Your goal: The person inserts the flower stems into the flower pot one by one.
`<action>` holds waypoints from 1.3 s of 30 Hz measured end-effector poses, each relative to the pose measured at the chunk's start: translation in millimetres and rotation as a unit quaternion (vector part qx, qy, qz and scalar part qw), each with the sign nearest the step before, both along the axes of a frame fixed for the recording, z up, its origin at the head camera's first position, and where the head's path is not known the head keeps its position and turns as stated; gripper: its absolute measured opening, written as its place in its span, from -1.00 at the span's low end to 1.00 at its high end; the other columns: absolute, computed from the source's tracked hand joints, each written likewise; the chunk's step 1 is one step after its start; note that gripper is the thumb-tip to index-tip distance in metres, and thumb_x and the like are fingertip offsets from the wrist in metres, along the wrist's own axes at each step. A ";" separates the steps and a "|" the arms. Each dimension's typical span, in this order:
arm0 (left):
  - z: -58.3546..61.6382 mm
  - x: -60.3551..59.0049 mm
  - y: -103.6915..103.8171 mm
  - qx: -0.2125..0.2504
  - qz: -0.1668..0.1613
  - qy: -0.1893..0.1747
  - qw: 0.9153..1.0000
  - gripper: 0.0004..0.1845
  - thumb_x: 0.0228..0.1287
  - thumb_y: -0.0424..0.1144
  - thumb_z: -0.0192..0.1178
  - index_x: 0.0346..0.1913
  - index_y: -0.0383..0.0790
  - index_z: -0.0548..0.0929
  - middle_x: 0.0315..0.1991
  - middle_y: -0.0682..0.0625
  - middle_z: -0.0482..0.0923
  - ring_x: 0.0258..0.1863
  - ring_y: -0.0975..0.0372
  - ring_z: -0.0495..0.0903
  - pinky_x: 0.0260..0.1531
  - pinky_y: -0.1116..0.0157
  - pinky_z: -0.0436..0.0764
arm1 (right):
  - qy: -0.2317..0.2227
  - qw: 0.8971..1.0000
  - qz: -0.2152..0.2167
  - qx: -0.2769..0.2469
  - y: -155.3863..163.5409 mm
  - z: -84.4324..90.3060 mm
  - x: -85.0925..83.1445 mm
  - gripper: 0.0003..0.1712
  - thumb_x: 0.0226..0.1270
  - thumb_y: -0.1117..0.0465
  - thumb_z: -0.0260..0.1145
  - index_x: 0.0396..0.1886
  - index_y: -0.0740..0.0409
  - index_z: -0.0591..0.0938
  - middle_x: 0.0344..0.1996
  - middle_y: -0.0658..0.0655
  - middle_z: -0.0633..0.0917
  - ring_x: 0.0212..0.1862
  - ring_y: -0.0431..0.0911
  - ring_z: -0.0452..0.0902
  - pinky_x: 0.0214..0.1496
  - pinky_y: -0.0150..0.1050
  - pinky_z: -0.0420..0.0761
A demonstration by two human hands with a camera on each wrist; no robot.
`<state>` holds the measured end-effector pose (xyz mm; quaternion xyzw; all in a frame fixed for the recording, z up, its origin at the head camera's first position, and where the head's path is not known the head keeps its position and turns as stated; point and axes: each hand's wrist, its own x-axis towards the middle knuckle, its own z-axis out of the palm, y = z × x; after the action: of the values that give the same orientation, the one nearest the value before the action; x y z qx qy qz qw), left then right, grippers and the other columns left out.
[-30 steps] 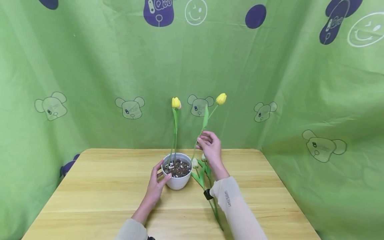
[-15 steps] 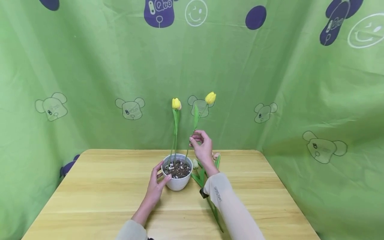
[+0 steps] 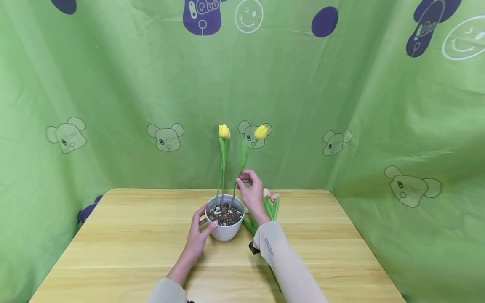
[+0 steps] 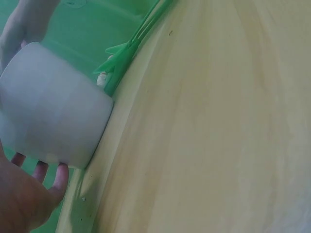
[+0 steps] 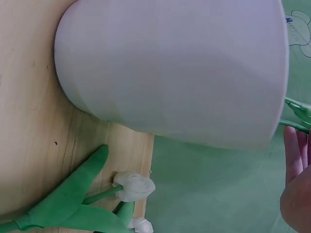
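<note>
Here right hand (image 3: 251, 188) pinches the second yellow tulip (image 3: 260, 131) stem, near upright, foot just above the pot (image 3: 225, 229) soil; left hand (image 3: 198, 234) cups the pot's left wall on the surface (image 3: 132, 235).

Head view high, facing forward-down over the table (image 3: 132, 235); both wrist views close, sharing the white pot (image 4: 48, 107).

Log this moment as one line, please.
left hand: holds white pot | right hand: pinches yellow tulip stem over soil | second tulip: upright in pot | spare tulips: on table
</note>
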<state>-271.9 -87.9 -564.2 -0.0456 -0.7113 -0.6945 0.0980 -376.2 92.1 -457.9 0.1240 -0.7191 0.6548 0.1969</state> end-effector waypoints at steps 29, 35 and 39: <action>-2.9 0.0 0.4 -0.012 0.007 0.003 1.000 -0.23 0.39 -0.03 0.32 0.58 0.18 0.24 0.55 -0.17 0.19 0.38 -0.21 0.38 0.26 -0.27 0.52 | -0.011 0.986 -0.009 0.168 -9.5 -23.0 -21.9 -0.72 0.32 0.42 0.42 0.02 0.28 0.68 -0.20 0.24 0.77 -0.17 0.04 0.69 -0.09 -0.26 0.77; -3.3 -1.0 0.5 -0.012 0.008 0.005 1.000 -0.23 0.39 -0.03 0.31 0.58 0.18 0.24 0.56 -0.17 0.19 0.38 -0.23 0.38 0.26 -0.29 0.52 | -0.007 0.984 -0.016 0.179 -12.5 -23.8 -23.4 -0.73 0.31 0.41 0.43 0.00 0.26 0.70 -0.22 0.23 0.78 -0.19 0.05 0.70 -0.07 -0.18 0.78; -2.4 -0.6 -0.2 -0.011 0.005 0.011 1.000 -0.24 0.40 -0.04 0.30 0.58 0.15 0.24 0.55 -0.19 0.19 0.38 -0.24 0.38 0.26 -0.29 0.52 | -0.011 0.982 -0.019 0.188 -13.2 -24.8 -23.9 -0.74 0.32 0.39 0.43 -0.01 0.24 0.70 -0.22 0.21 0.78 -0.18 0.04 0.70 -0.05 -0.17 0.77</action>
<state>-272.5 -88.0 -566.6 -0.0508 -0.7183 -0.6854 0.1086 -400.1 78.9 -482.7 0.1379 -0.8336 0.5055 0.1751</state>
